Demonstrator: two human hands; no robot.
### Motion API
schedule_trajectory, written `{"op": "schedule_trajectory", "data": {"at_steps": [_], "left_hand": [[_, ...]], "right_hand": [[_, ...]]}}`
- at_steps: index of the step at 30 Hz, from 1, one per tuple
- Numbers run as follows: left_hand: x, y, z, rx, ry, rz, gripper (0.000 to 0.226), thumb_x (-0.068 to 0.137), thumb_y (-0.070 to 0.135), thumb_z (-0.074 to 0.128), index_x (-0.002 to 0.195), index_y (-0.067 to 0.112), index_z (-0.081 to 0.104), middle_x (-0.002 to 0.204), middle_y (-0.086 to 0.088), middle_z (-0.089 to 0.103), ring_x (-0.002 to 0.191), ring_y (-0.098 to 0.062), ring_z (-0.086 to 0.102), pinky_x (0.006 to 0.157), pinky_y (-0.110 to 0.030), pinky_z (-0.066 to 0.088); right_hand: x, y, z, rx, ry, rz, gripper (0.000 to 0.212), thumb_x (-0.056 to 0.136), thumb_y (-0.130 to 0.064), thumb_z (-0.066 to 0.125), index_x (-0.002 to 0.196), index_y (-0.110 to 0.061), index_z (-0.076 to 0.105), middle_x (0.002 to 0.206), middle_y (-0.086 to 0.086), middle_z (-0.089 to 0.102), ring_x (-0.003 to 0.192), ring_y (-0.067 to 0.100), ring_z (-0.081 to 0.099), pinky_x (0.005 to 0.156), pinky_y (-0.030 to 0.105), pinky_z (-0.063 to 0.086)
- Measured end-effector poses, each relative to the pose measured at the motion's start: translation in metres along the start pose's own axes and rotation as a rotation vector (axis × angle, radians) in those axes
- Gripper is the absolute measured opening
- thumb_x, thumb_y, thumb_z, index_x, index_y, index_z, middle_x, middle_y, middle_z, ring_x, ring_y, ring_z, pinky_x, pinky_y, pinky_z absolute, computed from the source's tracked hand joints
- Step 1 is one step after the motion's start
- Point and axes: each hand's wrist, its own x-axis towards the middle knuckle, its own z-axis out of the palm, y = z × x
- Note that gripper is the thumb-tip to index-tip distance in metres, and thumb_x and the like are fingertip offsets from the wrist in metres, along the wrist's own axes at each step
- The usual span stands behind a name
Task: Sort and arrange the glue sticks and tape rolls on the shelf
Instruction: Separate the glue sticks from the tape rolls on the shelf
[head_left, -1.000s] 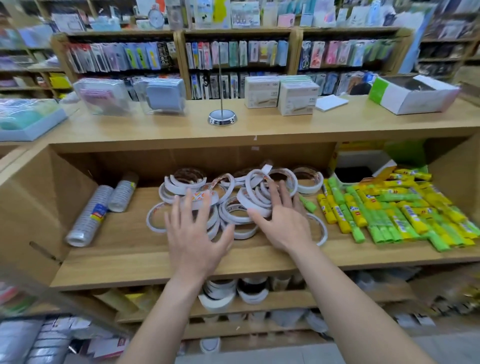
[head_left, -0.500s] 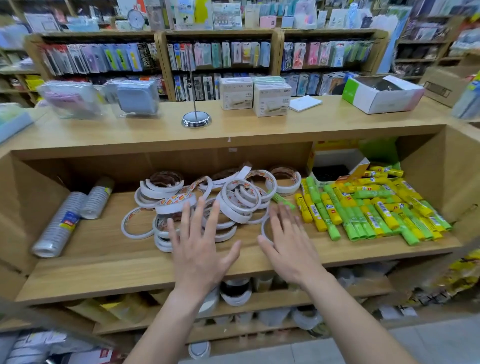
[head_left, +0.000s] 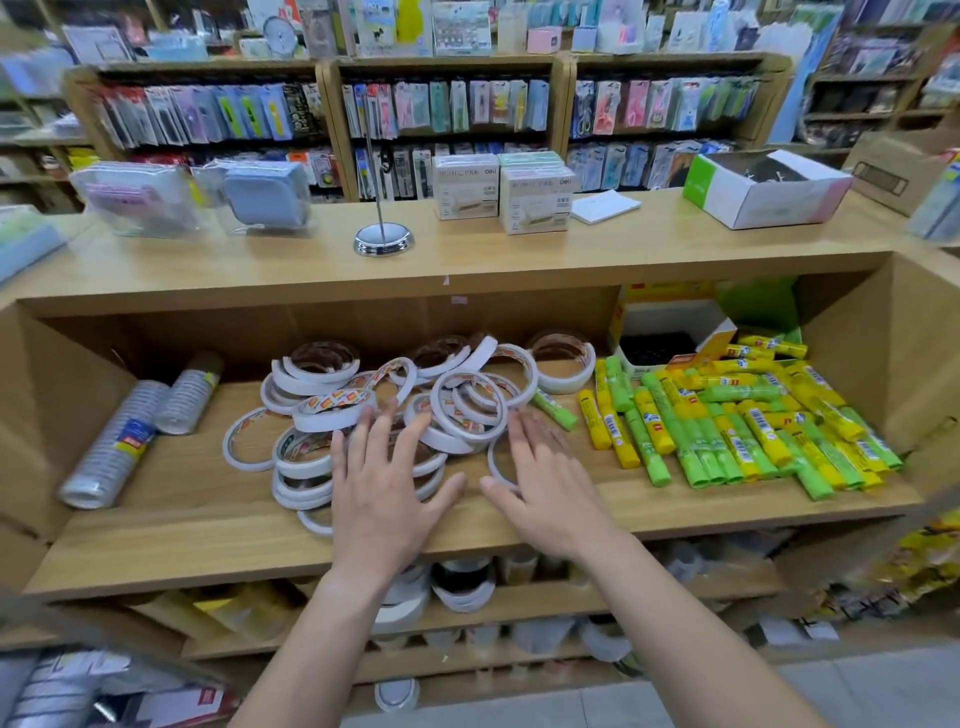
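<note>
A loose heap of several white tape rolls (head_left: 467, 405) lies in the middle of the wooden shelf (head_left: 171, 530). Yellow and green glue sticks (head_left: 748, 415) cover the shelf's right part; one green stick (head_left: 556, 408) lies apart beside the tapes. My left hand (head_left: 387, 483) hovers flat over the heap's front edge, fingers spread, holding nothing. To its right, my right hand (head_left: 545, 478) is spread over a single flat tape ring (head_left: 496, 462) and partly hides it. Two wrapped sleeves of clear tape (head_left: 111, 436) lie at the shelf's left.
An open yellow and green box (head_left: 670, 338) stands at the back right of the shelf. The top counter (head_left: 311, 265) carries a chrome stand (head_left: 383, 239), white boxes (head_left: 535, 195) and an open carton (head_left: 763, 189). More tape rolls (head_left: 462, 587) sit on the lower shelf.
Both hands have drawn back from deep in the tape heap toward the shelf's front edge. The view has shifted to the right.
</note>
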Motion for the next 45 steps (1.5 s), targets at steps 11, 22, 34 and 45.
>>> {"op": "schedule_trajectory", "data": {"at_steps": [11, 22, 34, 45], "left_hand": [[-0.004, -0.004, -0.009, 0.014, 0.106, 0.044, 0.087, 0.081, 0.072, 0.047, 0.154, 0.027, 0.034, 0.16, -0.006, 0.032, 0.151, -0.028, 0.023, 0.122, -0.054, 0.017], [0.009, 0.034, 0.005, 0.144, 0.018, 0.123, 0.068, 0.08, 0.084, 0.047, 0.13, 0.039, 0.059, 0.143, 0.002, 0.056, 0.144, -0.03, 0.036, 0.119, -0.056, 0.02], [0.008, 0.032, 0.006, 0.112, 0.034, 0.129, 0.054, 0.086, 0.068, 0.055, 0.13, 0.039, 0.059, 0.137, 0.003, 0.059, 0.137, -0.027, 0.043, 0.118, -0.053, 0.025], [0.01, 0.03, 0.009, 0.079, 0.039, 0.126, 0.053, 0.085, 0.067, 0.058, 0.132, 0.042, 0.057, 0.143, 0.002, 0.055, 0.142, -0.026, 0.038, 0.119, -0.051, 0.025]], "right_hand": [[0.011, 0.01, -0.013, -0.107, 0.179, 0.066, 0.066, 0.098, -0.057, 0.019, 0.153, -0.024, 0.035, 0.161, 0.001, 0.032, 0.149, 0.022, 0.025, 0.123, 0.046, 0.011], [-0.002, 0.056, -0.023, -0.271, 0.231, 0.197, 0.065, 0.094, -0.053, 0.035, 0.147, -0.017, 0.046, 0.153, 0.007, 0.045, 0.14, 0.029, 0.039, 0.115, 0.05, 0.033], [0.11, 0.04, -0.032, -0.208, 0.038, 0.22, 0.045, 0.1, -0.03, 0.046, 0.144, -0.021, 0.047, 0.136, 0.007, 0.058, 0.13, 0.027, 0.05, 0.123, 0.043, 0.012], [0.082, 0.008, -0.057, 0.108, 0.443, -0.107, 0.035, 0.093, -0.007, 0.062, 0.127, -0.011, 0.066, 0.108, 0.007, 0.072, 0.109, 0.022, 0.063, 0.124, 0.037, 0.017]]}}
